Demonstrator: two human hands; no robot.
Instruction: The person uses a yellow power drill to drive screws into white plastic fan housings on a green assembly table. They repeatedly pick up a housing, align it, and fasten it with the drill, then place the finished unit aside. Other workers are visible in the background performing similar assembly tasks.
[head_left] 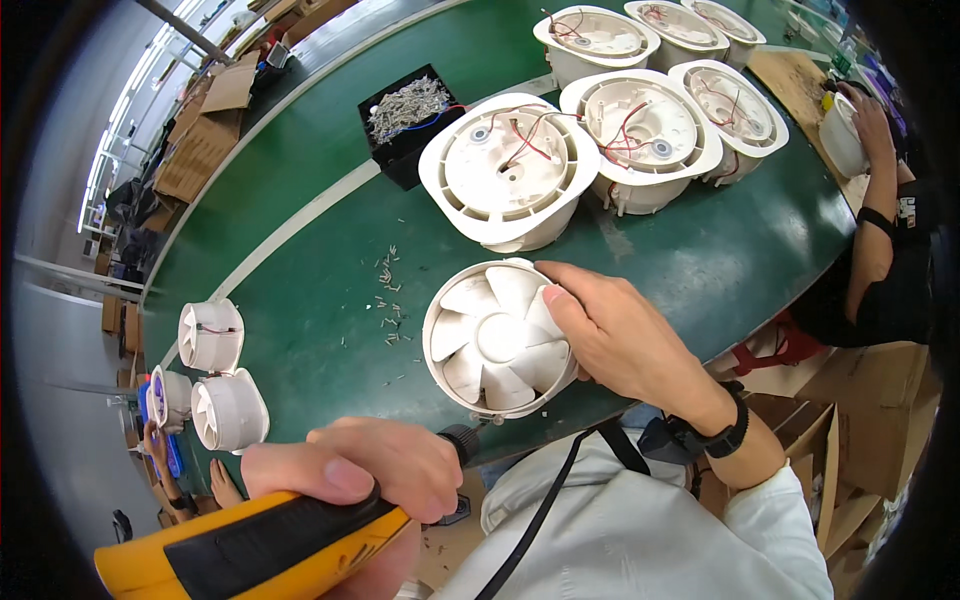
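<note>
My left hand is wrapped around a yellow and black power screwdriver in the near left foreground. Its black chuck points right, just below the rim of a white fan; the tip of the bit cannot be made out. The fan lies on the green table near its front edge, its round housing around several blades and a hub facing up. My right hand grips the right side of that housing, thumb on the rim and fingers along the outer wall. Loose screws are scattered left of the fan.
Behind the fan, several white housings with red wires stand in rows. A black box of screws is beside them. More small white fans stand at the left edge. A co-worker's arm holds a white part at the right; another person's hands are at far left.
</note>
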